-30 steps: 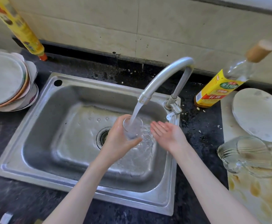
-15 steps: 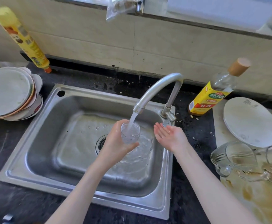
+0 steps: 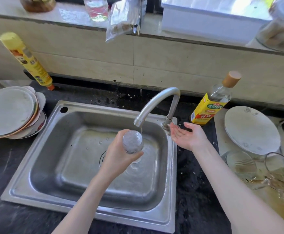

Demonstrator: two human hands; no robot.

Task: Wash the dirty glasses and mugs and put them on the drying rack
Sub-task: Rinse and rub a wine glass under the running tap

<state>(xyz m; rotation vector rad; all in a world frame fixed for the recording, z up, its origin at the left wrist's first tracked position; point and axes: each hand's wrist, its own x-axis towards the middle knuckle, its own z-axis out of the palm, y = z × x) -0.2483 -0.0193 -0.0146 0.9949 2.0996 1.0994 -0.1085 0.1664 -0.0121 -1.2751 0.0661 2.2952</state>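
Half a second ago the left hand (image 3: 119, 155) held the clear drinking glass (image 3: 132, 144) mouth-up under the stream so it filled; now the glass is tipped, its rounded base turned up toward the camera and its mouth pointing down into the steel sink (image 3: 70, 166), with water spilling out below it. The fingers and thumb are curled round the lower part of the glass, a firm full grip. Only a thin thread of water falls from the curved tap (image 3: 156, 100) just behind the glass. The right hand (image 3: 186, 135) has shifted outward: earlier it hovered palm-up over the sink's right edge, and now it sits at the tap's base, palm up, fingers straight and relaxed, holding nothing, fingertips close to the tap fitting; whether they touch it I cannot tell. The view has also tilted upward, so the window ledge (image 3: 154, 27) shows, carrying a jar, a clear bottle, a plastic bag and a white container. The counter (image 3: 11, 166) is dark speckled stone below beige wall tiles. A stack of plates (image 3: 9, 114) sits left of the sink, with a yellow spray can (image 3: 26, 59) behind it. To the right stand a yellow-labelled cooking wine bottle (image 3: 210, 103) and a white plate (image 3: 251, 129), and two dirty glass mugs (image 3: 259, 168) lie on a stained surface.
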